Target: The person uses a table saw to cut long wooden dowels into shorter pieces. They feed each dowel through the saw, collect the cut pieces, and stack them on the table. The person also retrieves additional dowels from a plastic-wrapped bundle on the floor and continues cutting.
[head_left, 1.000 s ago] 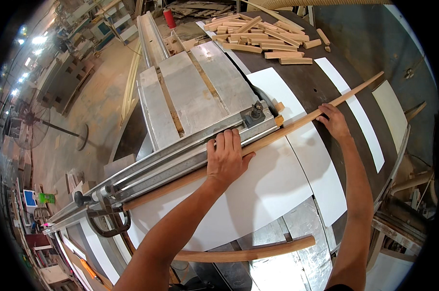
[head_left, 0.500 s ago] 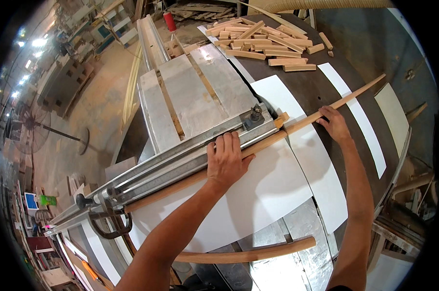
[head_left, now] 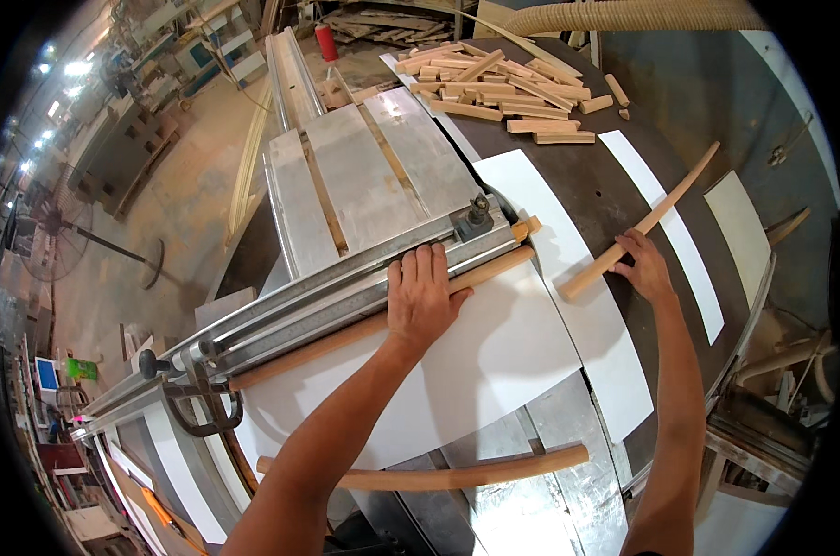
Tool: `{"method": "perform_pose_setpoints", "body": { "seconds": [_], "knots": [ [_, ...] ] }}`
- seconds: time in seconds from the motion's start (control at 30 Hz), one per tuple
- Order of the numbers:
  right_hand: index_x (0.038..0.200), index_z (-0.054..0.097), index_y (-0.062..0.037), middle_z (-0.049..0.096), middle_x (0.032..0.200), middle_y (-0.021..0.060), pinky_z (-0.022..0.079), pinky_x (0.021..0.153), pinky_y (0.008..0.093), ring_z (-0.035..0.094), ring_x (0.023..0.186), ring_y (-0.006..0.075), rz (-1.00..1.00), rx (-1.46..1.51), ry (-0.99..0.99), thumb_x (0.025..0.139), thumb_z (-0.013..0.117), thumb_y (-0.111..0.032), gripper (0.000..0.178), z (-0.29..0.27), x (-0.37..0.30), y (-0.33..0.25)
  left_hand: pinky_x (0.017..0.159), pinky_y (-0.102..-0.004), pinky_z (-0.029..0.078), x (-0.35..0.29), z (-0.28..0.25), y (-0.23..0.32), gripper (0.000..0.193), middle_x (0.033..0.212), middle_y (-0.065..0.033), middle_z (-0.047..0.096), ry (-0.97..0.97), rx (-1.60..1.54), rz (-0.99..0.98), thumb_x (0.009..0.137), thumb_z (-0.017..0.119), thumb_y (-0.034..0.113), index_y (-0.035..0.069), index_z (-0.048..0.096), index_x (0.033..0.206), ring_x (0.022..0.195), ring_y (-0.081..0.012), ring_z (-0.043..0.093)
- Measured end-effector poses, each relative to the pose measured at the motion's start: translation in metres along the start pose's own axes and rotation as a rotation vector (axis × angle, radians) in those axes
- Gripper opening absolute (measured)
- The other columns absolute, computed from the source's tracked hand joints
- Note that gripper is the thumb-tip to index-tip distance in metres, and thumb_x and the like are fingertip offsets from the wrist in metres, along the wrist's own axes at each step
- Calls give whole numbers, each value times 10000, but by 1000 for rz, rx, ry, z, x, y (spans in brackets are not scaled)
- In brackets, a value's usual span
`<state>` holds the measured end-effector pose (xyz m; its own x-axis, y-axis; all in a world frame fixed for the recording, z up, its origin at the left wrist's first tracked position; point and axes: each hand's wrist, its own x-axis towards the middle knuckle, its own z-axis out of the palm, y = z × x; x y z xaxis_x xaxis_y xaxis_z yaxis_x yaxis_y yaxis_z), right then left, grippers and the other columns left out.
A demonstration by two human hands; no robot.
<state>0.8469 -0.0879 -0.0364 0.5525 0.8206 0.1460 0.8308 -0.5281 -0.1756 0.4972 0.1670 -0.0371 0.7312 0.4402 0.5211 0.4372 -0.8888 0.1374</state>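
Observation:
My left hand [head_left: 420, 301] is closed over the metal fence [head_left: 346, 304], fingers hooked on top and thumb along a long wooden strip [head_left: 494, 271]. It presses that strip against the fence's near side. My right hand [head_left: 644, 269] grips a separate, shorter wooden strip [head_left: 672, 196] that slants away to the upper right. A gap lies between the two strips' ends. White sheets [head_left: 476, 371] lie beneath them. Beyond the left hand, a small wood block [head_left: 528, 226] sits at the fence's end, beside a black knob [head_left: 477, 215].
A pile of short wooden pieces [head_left: 494, 93] lies on the dark table [head_left: 568, 185] at the back. Nearer me, a slightly curved wooden strip [head_left: 494, 474] crosses the metal table. A C-shaped clamp [head_left: 207, 426] holds the fence's left end. A standing fan [head_left: 58, 227] is far left.
The wood ran as one line; now the right-hand strip is apart from the left one, shifted right and nearer and turned steeper. My left hand stays on the fence. The view has shifted slightly.

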Motion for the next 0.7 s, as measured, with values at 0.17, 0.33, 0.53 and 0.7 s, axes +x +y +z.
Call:
{"method": "perform_pose_setpoints", "body": {
  "seconds": [0.17,0.33,0.53,0.7],
  "knots": [
    [1294,655,-72,571,1421,124,490,1070,438,555,1279,338,-5,7,-51,729,871,-197,618,-12,-43,13,909,-428,415,-1,0,3,836,1156,-176,593,-10,-25,-22,666,887,411,-71,563,1267,1029,-317,546],
    [1273,675,-98,577,1439,120,490,1066,442,562,1280,342,-26,-19,-89,682,879,-151,627,-14,-79,-1,952,-438,398,-3,3,2,851,1171,-160,578,-40,-43,-49,696,873,424,-55,532,1311,1067,-315,528],
    [1235,689,-70,606,1396,158,499,1034,455,586,1245,366,-98,7,-45,621,891,-115,648,-16,-114,-29,988,-450,382,-4,3,0,840,1166,-139,553,-69,-8,-53,762,804,488,-44,516,1345,1077,-299,511],
    [1194,697,-46,634,1354,176,548,979,444,634,1184,380,-115,15,-69,585,911,-133,651,-23,-130,-66,1020,-460,375,-3,4,-2,836,1162,-132,553,-100,10,-68,782,783,518,-39,512,1345,1100,-299,506]
  ]
}}
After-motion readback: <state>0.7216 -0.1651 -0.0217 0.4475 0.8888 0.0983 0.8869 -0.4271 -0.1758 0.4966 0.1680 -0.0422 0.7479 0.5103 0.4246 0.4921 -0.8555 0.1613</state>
